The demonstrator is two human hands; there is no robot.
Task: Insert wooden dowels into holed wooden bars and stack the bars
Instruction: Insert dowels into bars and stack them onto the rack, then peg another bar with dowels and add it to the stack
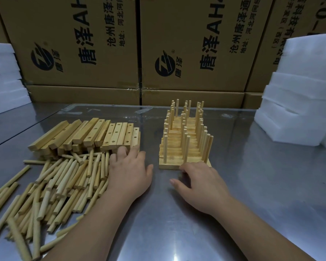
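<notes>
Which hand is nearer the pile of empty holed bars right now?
Left. The left hand has fingers on the near edge of the pile of empty bars; the right hand is off to its right, at the front of the doweled stack.

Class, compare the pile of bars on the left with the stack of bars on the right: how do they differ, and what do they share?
The left pile has empty holes; the right stack has dowels standing upright in its bars. The left pile lies loosely fanned; the right stack is lined up in neat rows. Both are pale wooden bars on the metal table.
</notes>
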